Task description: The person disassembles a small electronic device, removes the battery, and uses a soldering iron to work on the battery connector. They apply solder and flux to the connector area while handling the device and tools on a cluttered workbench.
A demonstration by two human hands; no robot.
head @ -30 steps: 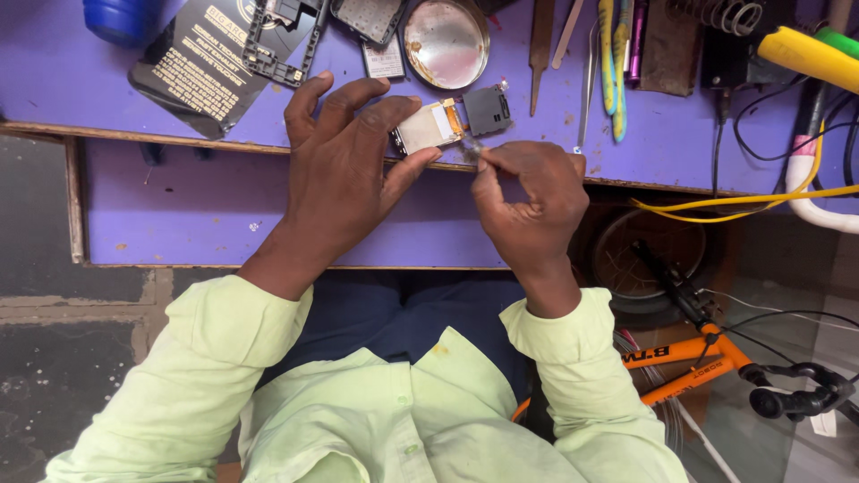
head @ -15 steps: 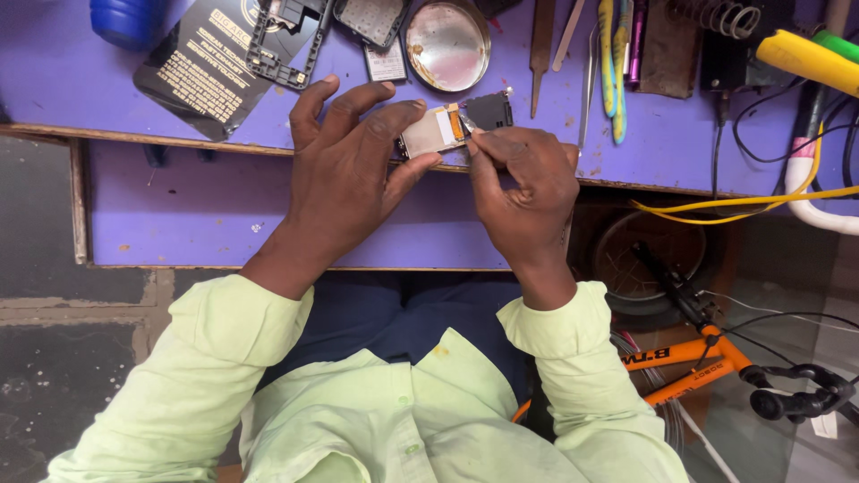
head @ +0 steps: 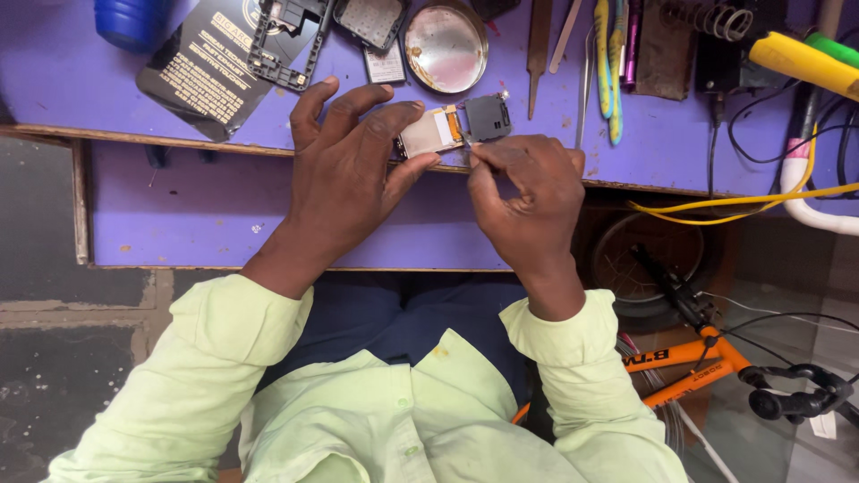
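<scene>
Nearest, two pale green sleeves run up from the lower edge, over dark blue trousers. Off to the right, below the bench, an orange bicycle frame (head: 689, 367) is partly cut off by the frame's edge, its wheel lost in shadow.

At the front edge of the purple workbench (head: 224, 192), the left hand (head: 344, 174) lies spread, thumb and forefinger closed on a small pale display module (head: 428, 131); the module's lower edge is hidden behind the thumb. Joined to it by an orange ribbon sits a small dark square part (head: 488, 116). The right hand (head: 528, 192) is curled shut, fingertips pinched together right at the module's near corner; whether it grips a fine tool there is too small to make out.

Farther back lie a black printed card (head: 192, 76), a dark phone frame (head: 286, 40), a round metal dish (head: 445, 46), a metal file (head: 539, 45) and yellow-handled tools (head: 608, 63). A blue container (head: 132, 20) and the yellow cable (head: 743, 201) run out of view.
</scene>
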